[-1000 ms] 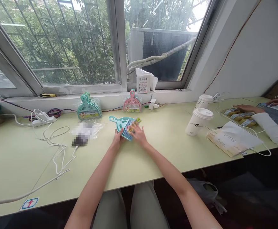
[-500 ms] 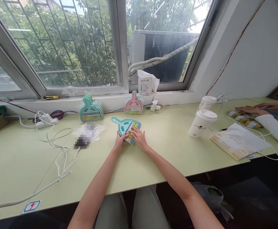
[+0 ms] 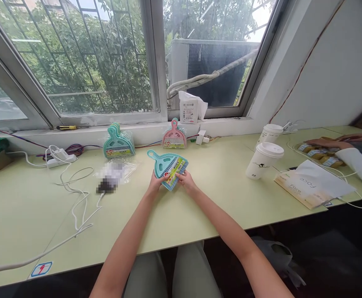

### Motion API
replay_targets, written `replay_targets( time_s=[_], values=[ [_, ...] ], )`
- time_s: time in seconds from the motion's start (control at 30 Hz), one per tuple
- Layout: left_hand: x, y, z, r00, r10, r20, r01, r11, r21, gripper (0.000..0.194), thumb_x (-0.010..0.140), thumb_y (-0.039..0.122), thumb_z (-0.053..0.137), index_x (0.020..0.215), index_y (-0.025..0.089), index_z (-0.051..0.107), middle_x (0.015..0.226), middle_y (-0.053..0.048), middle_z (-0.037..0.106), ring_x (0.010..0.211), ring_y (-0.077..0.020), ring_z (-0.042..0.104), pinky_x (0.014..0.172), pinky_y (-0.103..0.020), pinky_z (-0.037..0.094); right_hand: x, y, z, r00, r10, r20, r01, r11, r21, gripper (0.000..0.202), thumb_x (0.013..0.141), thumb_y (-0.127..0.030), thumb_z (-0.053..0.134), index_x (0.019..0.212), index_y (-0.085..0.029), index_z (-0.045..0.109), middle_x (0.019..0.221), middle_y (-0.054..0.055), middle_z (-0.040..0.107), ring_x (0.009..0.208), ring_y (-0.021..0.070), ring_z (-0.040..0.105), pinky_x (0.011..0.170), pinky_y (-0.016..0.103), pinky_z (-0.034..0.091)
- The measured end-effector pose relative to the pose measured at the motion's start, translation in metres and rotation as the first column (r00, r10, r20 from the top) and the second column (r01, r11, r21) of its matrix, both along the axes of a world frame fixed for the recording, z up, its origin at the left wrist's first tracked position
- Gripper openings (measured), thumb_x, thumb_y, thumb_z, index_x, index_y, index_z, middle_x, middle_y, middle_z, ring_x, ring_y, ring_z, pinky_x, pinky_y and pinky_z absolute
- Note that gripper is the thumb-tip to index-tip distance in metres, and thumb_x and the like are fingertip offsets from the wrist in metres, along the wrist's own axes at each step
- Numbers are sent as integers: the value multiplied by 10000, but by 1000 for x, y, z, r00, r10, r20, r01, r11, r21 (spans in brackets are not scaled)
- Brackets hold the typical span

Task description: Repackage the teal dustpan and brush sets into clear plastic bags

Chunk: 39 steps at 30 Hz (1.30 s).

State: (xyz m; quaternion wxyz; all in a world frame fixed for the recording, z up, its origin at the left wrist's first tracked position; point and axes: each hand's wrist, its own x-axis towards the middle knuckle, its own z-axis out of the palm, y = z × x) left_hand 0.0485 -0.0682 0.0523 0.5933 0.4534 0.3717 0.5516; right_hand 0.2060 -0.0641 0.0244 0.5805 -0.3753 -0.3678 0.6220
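Between my hands, tilted with its handle loop to the upper left, is a turquoise mini dustpan and brush set (image 3: 166, 163) with a bright printed label. My left hand (image 3: 156, 182) grips its lower left side, thumb over the label. My right hand (image 3: 185, 181) pinches the lower right edge, thumb on the front; the fingers behind are hidden. Against the wall behind stand several turquoise dustpan sets (image 3: 119, 142) in clear wrap, and a pink dustpan set (image 3: 174, 134) leans farther right.
Clear plastic wrap (image 3: 126, 167) and a white cable (image 3: 83, 207) lie to the left, near a power strip (image 3: 61, 157). Two white paper cups (image 3: 260, 163) and a tissue pack (image 3: 311, 186) are at right. Beyond them, another person's hands touch yellowish wrapped bundles (image 3: 319, 153).
My right hand has slid off the label to the right edge of the dustpan set and now pinches it there. More of the label shows, and the set has shifted slightly right.
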Motion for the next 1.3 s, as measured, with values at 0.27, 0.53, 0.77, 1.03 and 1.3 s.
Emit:
replay_targets(
  time_s=[0.27, 0.53, 0.77, 1.03, 1.3],
  values=[
    [-21, 18, -4, 930, 164, -329, -128, 983, 128, 329, 848, 436, 526, 1031, 195, 654, 1088, -109, 665, 1065, -268, 598, 979, -454, 429, 7, 2, 1, 998, 12, -55, -10, 1000, 26, 373, 640, -227, 780, 946, -202, 567, 969, 54, 713, 894, 217, 700, 809, 367, 591],
    [-67, 38, -34, 408, 625, -666, -301, 781, 548, 411, 775, 103, 474, 1156, 175, 611, 1329, -162, 533, 1350, -300, 349, 1102, -524, 230, 25, 13, -2, 990, -102, -98, 102, 995, -4, 335, 634, -152, 765, 916, -199, 590, 939, 34, 720, 860, 193, 703, 773, 321, 604],
    [-54, 26, -29, 374, 404, -835, -74, 910, 408, 366, 852, 120, 359, 1066, 220, 638, 917, -53, 705, 908, -199, 634, 912, -353, 438, 40, 18, -1, 974, -193, -119, 187, 981, -53, 350, 629, -83, 748, 924, -200, 600, 933, 15, 728, 880, 189, 702, 773, 305, 609],
    [-42, 22, -22, 205, 596, -776, -285, 795, 535, 464, 854, 391, 536, 1277, 200, 530, 1251, -141, 599, 1213, -316, 475, 1008, -467, 352, 79, 17, 19, 995, -86, 52, 87, 996, -24, 327, 623, -62, 745, 907, -177, 629, 906, 51, 741, 846, 219, 709, 776, 355, 608],
    [-28, 24, -27, 348, 440, -827, 14, 880, 474, 318, 940, 315, 389, 1147, 253, 622, 973, -61, 716, 942, -230, 635, 953, -399, 399, 102, 13, 25, 972, 125, 197, -123, 992, -23, 402, 613, -111, 780, 989, -178, 654, 999, 83, 732, 899, 235, 703, 776, 354, 593]
  ],
)
